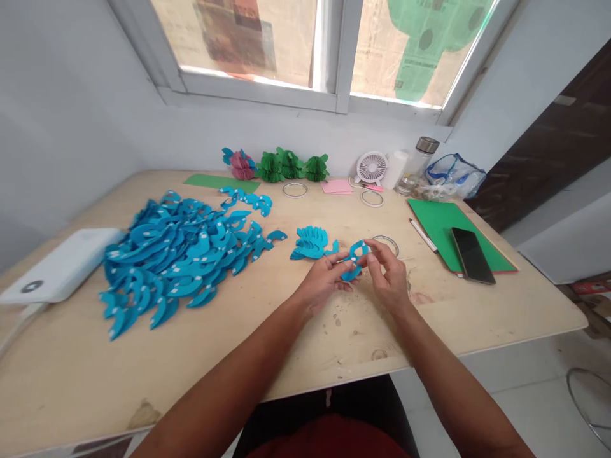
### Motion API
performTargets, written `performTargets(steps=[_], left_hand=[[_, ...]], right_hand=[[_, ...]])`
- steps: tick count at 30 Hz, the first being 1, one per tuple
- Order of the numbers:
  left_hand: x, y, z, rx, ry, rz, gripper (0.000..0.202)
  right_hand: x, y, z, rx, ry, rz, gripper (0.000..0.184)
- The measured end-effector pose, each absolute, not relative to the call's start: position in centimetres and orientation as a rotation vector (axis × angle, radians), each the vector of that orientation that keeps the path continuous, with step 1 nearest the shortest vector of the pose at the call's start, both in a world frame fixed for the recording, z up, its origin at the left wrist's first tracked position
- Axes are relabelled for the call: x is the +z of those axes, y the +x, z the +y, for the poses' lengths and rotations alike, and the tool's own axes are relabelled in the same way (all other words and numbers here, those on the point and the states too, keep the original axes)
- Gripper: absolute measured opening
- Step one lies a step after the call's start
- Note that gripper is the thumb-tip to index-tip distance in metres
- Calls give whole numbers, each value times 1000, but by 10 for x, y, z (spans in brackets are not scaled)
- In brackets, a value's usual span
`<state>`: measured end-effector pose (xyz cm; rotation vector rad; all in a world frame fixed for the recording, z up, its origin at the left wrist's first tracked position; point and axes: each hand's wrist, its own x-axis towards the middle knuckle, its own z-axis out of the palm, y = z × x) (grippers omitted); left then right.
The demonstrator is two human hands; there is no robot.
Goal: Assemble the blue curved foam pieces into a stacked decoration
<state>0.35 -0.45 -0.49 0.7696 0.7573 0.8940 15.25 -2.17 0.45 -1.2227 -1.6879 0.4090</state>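
My left hand (329,277) pinches a curved blue paper cutout (352,273) with small white squares on it. At the cutout's right edge, the fingers of my right hand (389,273) are closed together and touch it; whether they also grip something tiny I cannot make out. Just beyond my left hand is a small stack of blue folded paper pieces (309,242), with a loose blue piece beside it. A large heap of similar blue cutouts (176,245), many bearing white squares, spreads over the table's left side. A roll of tape (386,244) lies behind my right hand.
A white power bank (62,264) with a cable lies far left. Along the wall stand green paper figures (289,165), a pink one (242,165), a small fan (372,168) and a bottle (420,165). At right, a phone (472,254) rests on green sheets (434,219) beside a pen (423,236).
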Motion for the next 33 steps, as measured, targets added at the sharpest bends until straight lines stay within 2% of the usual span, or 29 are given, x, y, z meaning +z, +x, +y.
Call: performTargets(steps=[3,11,19,28,33], left_hand=[[-5,2,-4,899,727,724,22],[-3,-3,-3,702,754,656,29],[2,-5,-3,811,801,687,25],[1,-2,-1,1058,850,942,26],[-1,-2,1,1163,893,1030,23]], right_hand=[[6,153,-22,424,-1192,-1678,29],[5,152,-26,461,-1083,-1654,28],[9,152,-26,484,-1092,-1711,28],[9,153,-21,746,-996,-1633,26],[12,154,-19,691,-1010,-1755,22]])
